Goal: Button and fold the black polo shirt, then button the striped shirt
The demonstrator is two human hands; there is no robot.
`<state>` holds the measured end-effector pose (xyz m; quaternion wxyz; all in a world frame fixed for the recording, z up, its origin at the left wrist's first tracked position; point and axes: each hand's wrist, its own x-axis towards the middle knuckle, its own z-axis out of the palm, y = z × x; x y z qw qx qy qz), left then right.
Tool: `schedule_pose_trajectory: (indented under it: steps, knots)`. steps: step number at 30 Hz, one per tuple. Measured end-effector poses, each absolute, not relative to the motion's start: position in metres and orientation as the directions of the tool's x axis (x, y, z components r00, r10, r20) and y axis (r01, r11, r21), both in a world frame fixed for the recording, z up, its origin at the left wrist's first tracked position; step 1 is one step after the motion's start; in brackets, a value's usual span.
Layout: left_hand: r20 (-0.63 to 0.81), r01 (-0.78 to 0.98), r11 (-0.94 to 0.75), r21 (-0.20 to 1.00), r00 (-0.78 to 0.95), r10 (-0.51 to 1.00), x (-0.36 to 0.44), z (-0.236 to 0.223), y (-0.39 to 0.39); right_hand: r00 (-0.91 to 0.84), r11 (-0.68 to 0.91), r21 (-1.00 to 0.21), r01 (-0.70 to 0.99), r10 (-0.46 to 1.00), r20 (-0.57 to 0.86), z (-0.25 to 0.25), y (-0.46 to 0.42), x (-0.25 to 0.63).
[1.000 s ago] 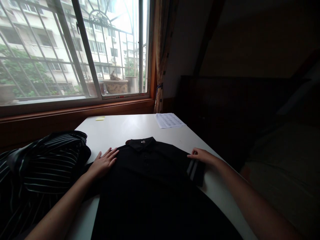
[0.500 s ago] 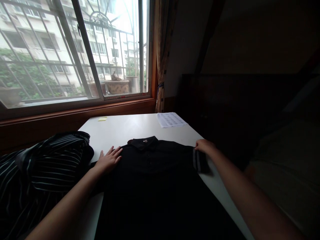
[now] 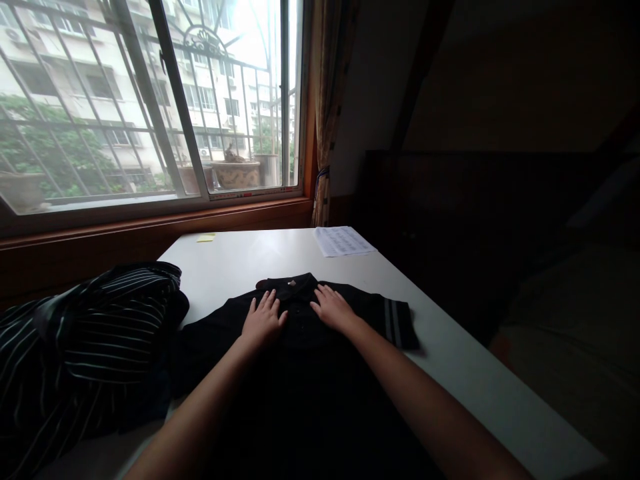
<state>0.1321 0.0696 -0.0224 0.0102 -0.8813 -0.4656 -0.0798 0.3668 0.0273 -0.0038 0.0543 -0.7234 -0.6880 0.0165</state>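
Note:
A black polo shirt (image 3: 305, 380) lies spread face up on the white table (image 3: 240, 257), its collar toward the window. Grey stripes band the end of its right-hand sleeve (image 3: 397, 323). My left hand (image 3: 263, 319) rests flat on the shirt just below the left side of the collar, fingers spread. On the other side of the button placket, my right hand (image 3: 334, 308) lies on the cloth near the collar, its fingers stretched out. Neither hand grips the fabric. My forearms cover part of the shirt's body, and its lower part is too dark to make out.
Heaped dark clothing with white stripes (image 3: 110, 333) sits at the left, against the shirt's sleeve. Printed sheets (image 3: 345, 241) lie at the table's far right corner, and a yellow note (image 3: 205, 237) at the far left. Beyond are a window and a tied curtain (image 3: 323, 180).
My right hand has let go of the striped sleeve and moved left to the collar area. My left hand has slid right, from the left shoulder toward the collar.

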Motion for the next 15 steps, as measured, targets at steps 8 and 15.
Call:
schedule_pose_trajectory:
  steps: [8, 15]
  knots:
    - [0.125, 0.855, -0.513, 0.081, 0.502, 0.856, 0.112, -0.024, 0.096, 0.041, -0.036, -0.171, 0.985, 0.999, 0.028, -0.018, 0.039, 0.38]
    - [0.174, 0.896, -0.432, 0.106, 0.411, 0.895, 0.104, -0.028, 0.101, 0.03, -0.022, -0.191, 0.981, 0.999, 0.042, -0.02, 0.039, 0.392]
